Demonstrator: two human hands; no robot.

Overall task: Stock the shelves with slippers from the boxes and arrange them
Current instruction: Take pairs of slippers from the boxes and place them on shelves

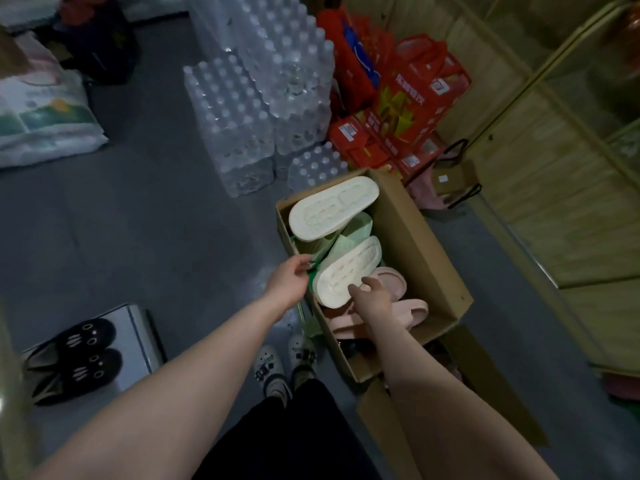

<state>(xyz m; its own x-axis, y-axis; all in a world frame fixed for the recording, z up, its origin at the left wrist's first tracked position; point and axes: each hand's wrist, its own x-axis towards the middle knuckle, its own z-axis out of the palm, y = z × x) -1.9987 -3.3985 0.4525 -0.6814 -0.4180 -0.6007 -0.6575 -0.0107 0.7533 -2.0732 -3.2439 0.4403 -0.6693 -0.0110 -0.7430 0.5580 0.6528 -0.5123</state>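
Note:
An open cardboard box (419, 247) stands on the floor and holds slippers. Two pale green slippers lie sole up: one (332, 207) at the far end, one (346, 271) in the middle. Pink slippers (398, 282) lie at the near end. My left hand (289, 282) grips the green edge of the middle slipper at the box's left wall. My right hand (372, 294) reaches into the box, its fingers curled round the near end of that same slipper's sole, above the pink ones.
Shrink-wrapped packs of water bottles (256, 98) are stacked beyond the box. Red gift boxes (408, 112) stand to their right. Wooden shelving (554, 168) runs along the right. A pair of black slippers (76, 358) sits on a metal surface at lower left. White sacks (41, 112) lie far left.

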